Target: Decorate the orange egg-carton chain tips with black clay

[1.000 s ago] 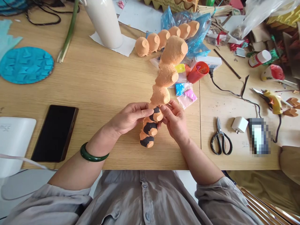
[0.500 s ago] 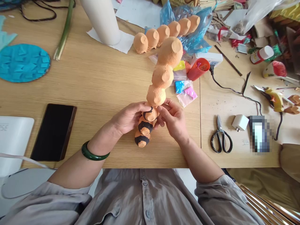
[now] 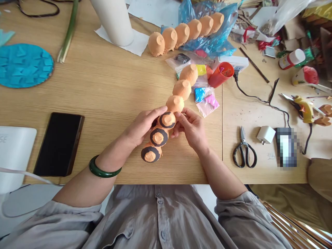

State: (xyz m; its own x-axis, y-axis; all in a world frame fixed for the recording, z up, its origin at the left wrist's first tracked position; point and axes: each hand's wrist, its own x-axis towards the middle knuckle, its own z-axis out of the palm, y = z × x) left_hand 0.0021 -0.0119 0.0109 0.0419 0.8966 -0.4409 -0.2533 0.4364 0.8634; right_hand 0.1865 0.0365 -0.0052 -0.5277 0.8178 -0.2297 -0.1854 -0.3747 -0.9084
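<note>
An orange bumpy strip [image 3: 182,89] of rounded humps slants between my hands. Its three humps nearest me carry black rings around orange tips; the farther humps are plain orange. My left hand [image 3: 141,126] grips the strip's left side near the middle, thumb on top. On the right side, my right hand [image 3: 191,128] pinches it at about the same height. A second plain orange strip [image 3: 182,34] lies at the back, partly on a blue plastic bag [image 3: 225,34]. Small bags of coloured clay [image 3: 207,98] lie just right of the held strip.
A phone [image 3: 59,143] and a blue oval piece [image 3: 26,65] lie to the left. A white roll [image 3: 114,24] stands at the back. Rightward are a red cup [image 3: 221,74], scissors [image 3: 244,148], a white adapter [image 3: 266,134], a cable and a yellow glue gun [image 3: 303,108].
The far end of the held strip has come down and nearer, uncovering more clay bags behind it. Its ringed tips now face up more. Both hands still hold it.
</note>
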